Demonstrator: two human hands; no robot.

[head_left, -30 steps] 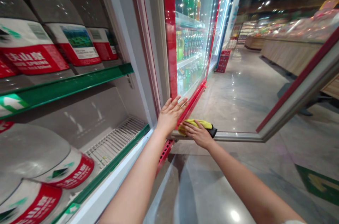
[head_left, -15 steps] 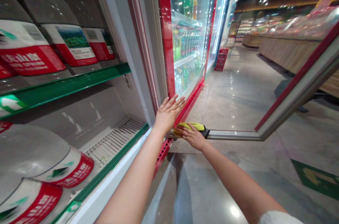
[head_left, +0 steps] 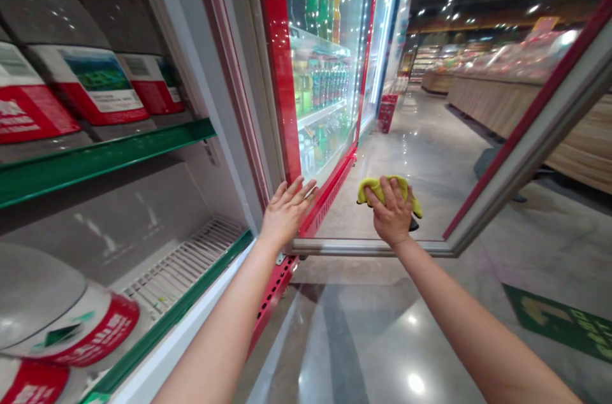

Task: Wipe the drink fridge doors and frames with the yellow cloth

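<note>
Head view: the left hand (head_left: 285, 211), grip unclenched, spreads at the left edge of the glass door (head_left: 354, 247), likely for bracing, while the right hand (head_left: 393, 218), likewise unclenched, presses a yellow cloth (head_left: 402, 185) against the door's near part, presumably keeping it flat.

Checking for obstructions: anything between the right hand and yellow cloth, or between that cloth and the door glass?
Nothing visible: the right hand lies directly on the yellow cloth, which appears pressed to the door glass.

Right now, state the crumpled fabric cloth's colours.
The crumpled fabric cloth is mostly yellow, partly black; best view: head.
</note>
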